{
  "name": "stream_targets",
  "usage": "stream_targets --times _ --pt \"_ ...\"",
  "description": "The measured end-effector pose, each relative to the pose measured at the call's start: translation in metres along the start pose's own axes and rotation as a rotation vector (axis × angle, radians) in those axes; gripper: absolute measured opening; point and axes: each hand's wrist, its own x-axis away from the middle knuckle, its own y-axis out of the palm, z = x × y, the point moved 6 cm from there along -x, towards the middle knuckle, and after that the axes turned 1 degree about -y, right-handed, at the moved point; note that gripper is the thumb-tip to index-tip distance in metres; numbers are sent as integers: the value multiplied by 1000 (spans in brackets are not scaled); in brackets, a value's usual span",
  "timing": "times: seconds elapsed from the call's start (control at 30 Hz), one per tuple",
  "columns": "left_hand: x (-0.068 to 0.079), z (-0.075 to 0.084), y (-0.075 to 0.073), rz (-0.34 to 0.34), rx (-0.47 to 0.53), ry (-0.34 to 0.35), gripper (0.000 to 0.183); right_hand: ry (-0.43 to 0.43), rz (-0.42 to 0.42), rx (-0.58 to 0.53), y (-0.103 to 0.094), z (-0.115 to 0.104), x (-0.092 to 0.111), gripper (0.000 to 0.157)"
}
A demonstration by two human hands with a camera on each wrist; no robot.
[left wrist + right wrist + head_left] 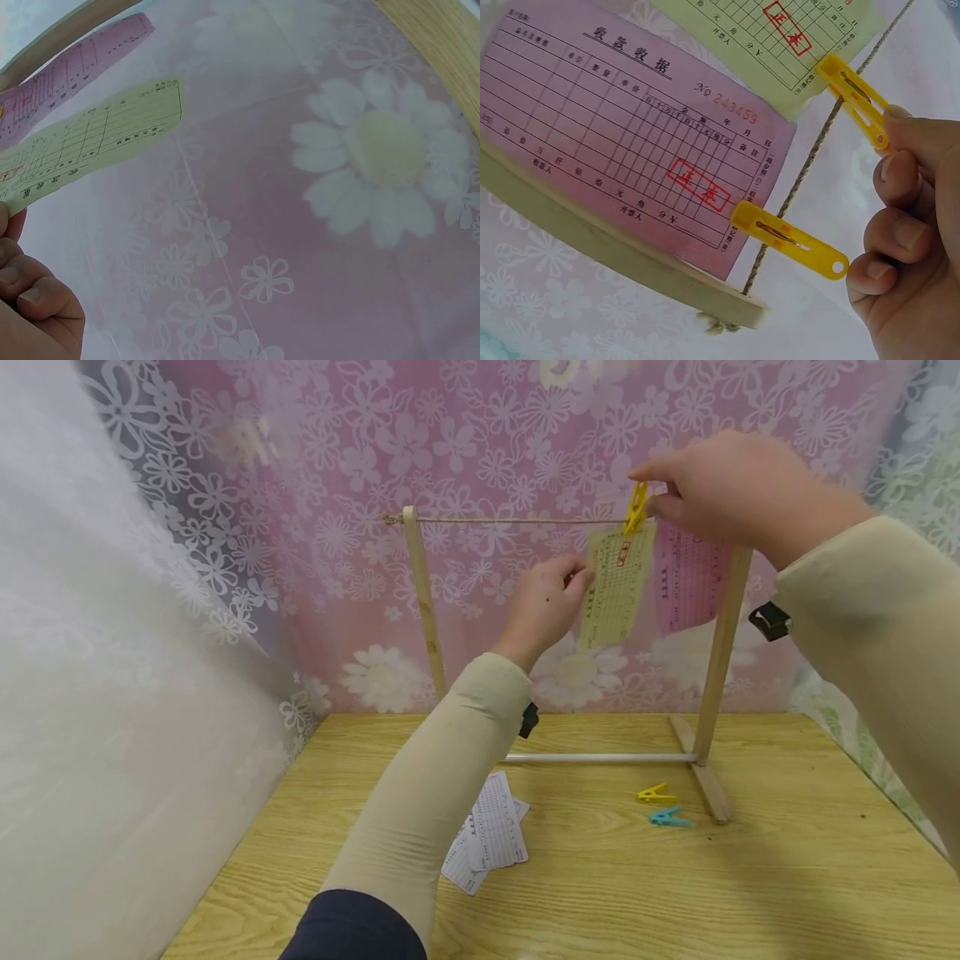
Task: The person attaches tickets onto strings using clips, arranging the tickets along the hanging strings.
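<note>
A pale yellow receipt hangs at the string of a wooden stand. Its left edge is pinched between thumb and fingers of my left hand. With thumb and forefinger my right hand pinches the handle end of a yellow clothespin, whose jaws overlap the string and the receipt's top edge. Just to the right hangs a pink receipt with a red stamp; in the right wrist view a second yellow clothespin clips it to the string, near my curled lower fingers.
On the wooden table lie white receipts, partly behind my left forearm. A yellow clothespin and a blue clothespin lie beside the stand's right foot. A white crossbar runs low between the posts, before a flowered curtain.
</note>
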Motion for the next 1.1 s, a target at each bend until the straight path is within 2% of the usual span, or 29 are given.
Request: stream_targets --times 0.13,0.27,0.37,0.57,0.93,1.1 --pt "0 -2 1 2 6 12 24 -15 30 19 0 0 4 58" --pt "3 -6 2 -11 46 -15 26 -51 88 15 -1 -1 11 61" --pt "6 -11 2 -26 76 -40 26 -75 131 1 1 -1 19 60" --pt "13 -19 -2 -39 90 -40 23 -94 200 -31 7 -1 34 55" --pt "32 -35 -13 -54 28 27 30 -98 213 -91 27 -2 55 52" --pt "43 -43 -18 -77 6 20 31 -88 207 -105 38 2 65 50"
